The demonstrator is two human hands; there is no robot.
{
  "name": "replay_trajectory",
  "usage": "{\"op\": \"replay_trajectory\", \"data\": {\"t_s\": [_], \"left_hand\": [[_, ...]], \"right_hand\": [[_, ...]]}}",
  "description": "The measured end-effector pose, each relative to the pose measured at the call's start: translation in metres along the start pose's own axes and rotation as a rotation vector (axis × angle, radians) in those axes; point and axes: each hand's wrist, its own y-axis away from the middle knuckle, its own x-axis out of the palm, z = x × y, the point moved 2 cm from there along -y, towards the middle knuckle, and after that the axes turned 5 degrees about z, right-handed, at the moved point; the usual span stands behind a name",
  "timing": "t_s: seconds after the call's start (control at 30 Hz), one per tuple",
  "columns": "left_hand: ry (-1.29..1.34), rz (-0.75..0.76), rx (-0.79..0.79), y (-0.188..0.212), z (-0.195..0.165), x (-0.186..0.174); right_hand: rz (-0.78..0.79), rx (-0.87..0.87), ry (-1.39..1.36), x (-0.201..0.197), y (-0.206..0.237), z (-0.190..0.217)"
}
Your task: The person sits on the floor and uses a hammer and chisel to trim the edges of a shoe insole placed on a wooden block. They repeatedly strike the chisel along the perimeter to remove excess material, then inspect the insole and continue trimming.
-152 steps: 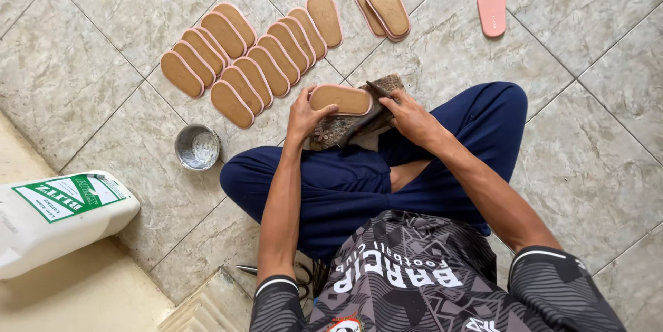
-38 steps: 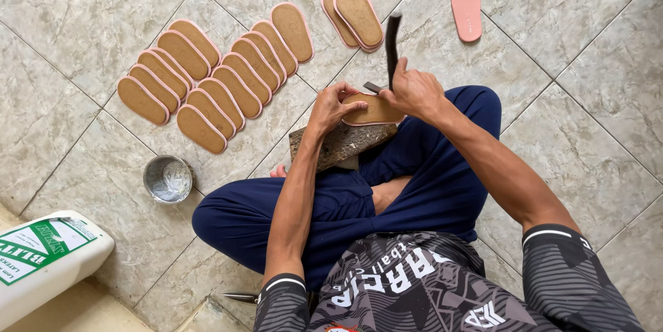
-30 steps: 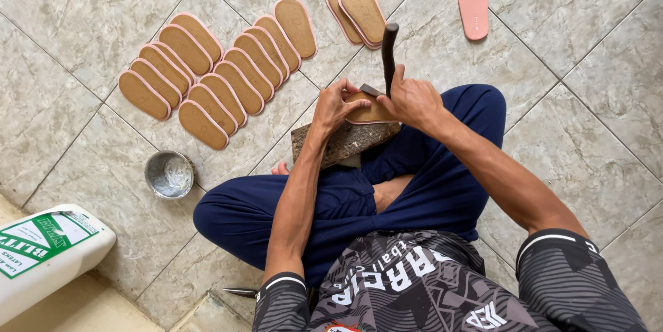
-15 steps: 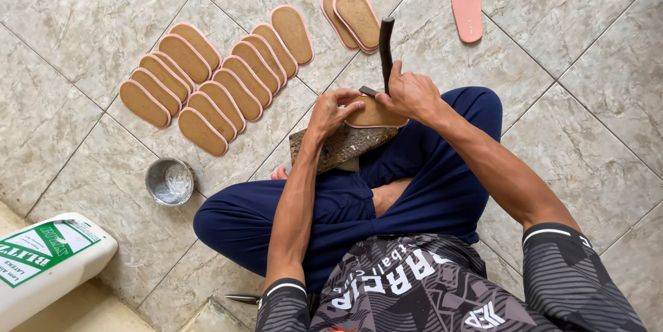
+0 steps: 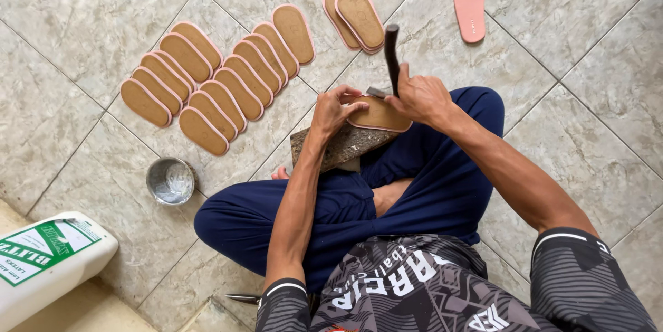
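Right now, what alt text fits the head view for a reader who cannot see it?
A seated person's left hand steadies a tan sole on a block while the right hand grips a dark tool. More soles lie in rows on the tiled floor.

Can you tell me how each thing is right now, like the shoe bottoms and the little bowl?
Tan pink-edged sole on the lap: flat on the grey stone slab, pressed by the left hand.
Dark-handled hammer: gripped upright by the right hand.
Rows of tan soles: overlapping, tan side up.
Stacked pair of soles: one atop the other.
Single pink sole: alone, pink side up.
Small metal bowl: upright, contents unclear.
White plastic jug: lying on its side.
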Motion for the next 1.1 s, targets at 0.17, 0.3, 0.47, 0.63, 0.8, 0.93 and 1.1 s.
{"op": "replay_trajectory", "data": {"t_s": [0.17,0.3,0.47,0.63,0.8,0.93,1.1], "left_hand": [[-0.066,-0.018,-0.063,0.002,0.000,0.003],[-0.043,-0.071,-0.176,0.004,-0.001,0.007],[-0.075,-0.143,-0.157,0.005,-0.003,0.009],[-0.075,-0.071,-0.073,0.002,-0.003,0.003],[-0.255,-0.113,0.100,0.008,-0.005,0.000],[-0.093,-0.040,-0.090,0.005,-0.001,0.004],[0.081,-0.123,-0.174,0.007,-0.001,0.004]], "right_hand": [[0.023,0.067,-0.074,-0.008,-0.006,0.003],[0.028,0.012,-0.050,-0.014,-0.012,0.015],[0.044,0.000,-0.019,-0.010,-0.007,0.014],[0.021,-0.017,-0.012,-0.006,-0.002,0.005],[-0.103,-0.013,-0.036,-0.008,-0.004,-0.001],[-0.062,-0.012,-0.063,-0.015,-0.015,0.005],[0.053,0.033,-0.088,-0.021,-0.020,0.015]]}}
